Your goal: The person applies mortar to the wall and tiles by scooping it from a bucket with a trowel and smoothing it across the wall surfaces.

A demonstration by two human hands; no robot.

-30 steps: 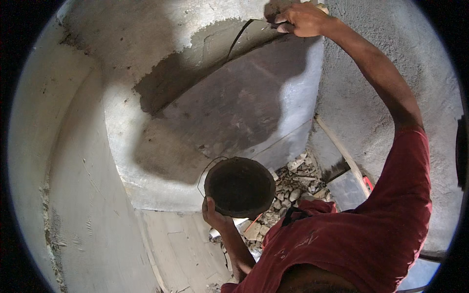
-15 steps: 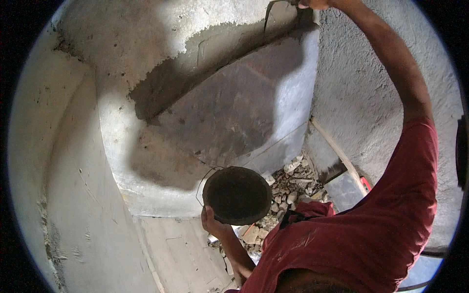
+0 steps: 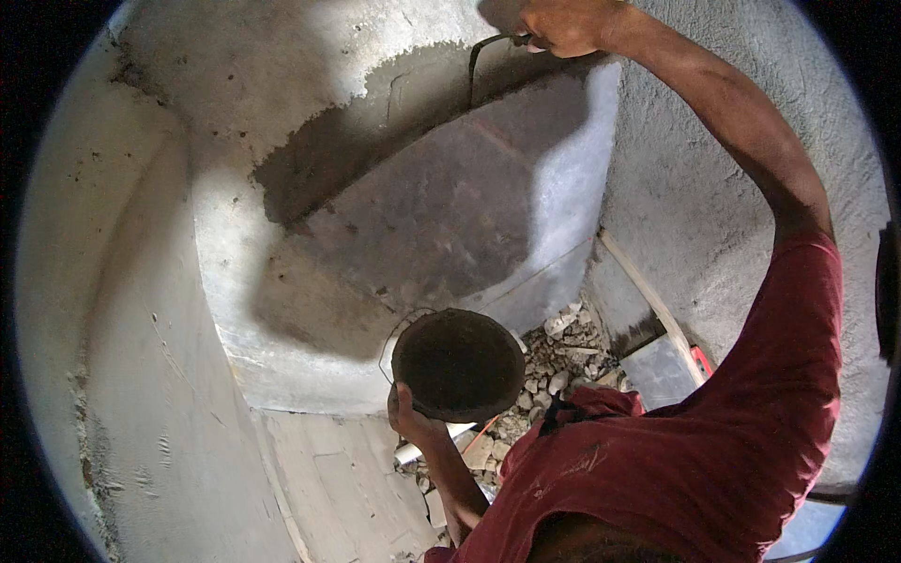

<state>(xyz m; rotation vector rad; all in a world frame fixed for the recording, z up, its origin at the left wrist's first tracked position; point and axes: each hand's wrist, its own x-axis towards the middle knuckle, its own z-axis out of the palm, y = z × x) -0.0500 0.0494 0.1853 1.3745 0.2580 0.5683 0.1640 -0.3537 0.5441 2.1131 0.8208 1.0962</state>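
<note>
No packages, labels, signs or screens appear anywhere in the head view.
</note>
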